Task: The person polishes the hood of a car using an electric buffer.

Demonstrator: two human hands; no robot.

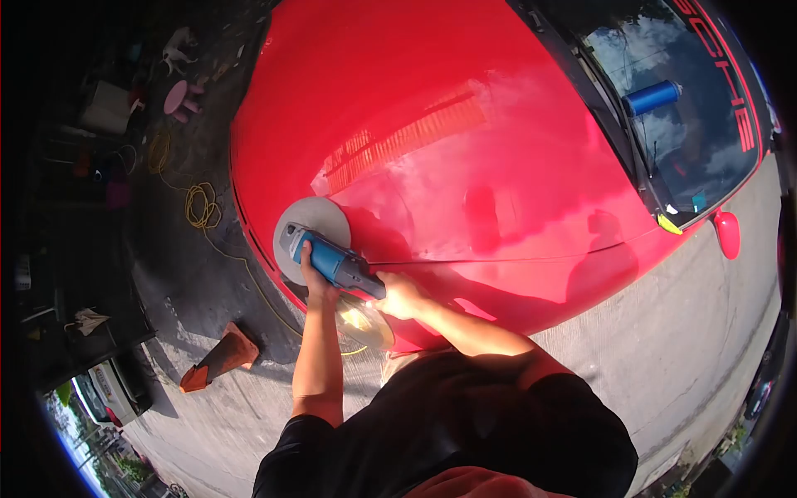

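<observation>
A blue and black power polisher [330, 262] lies over the front corner of a red car hood [515, 158]. Its wide grey-white round pad [322, 216] rests against the paint, partly covered by the tool's head. My left hand [315, 278] is closed around the blue body near the head, thumb on top. Farther back, my right hand [402, 295] grips the dark rear end of the polisher. Just below the tool is the car's headlight [365, 322], partly hidden by my left forearm.
A yellow cord [202, 206] lies coiled on the dark ground and runs toward the car. An orange cone [222, 357] lies on its side at the left, and a pink stool [177, 98] is farther off. On the windshield sits a blue cylinder [652, 98].
</observation>
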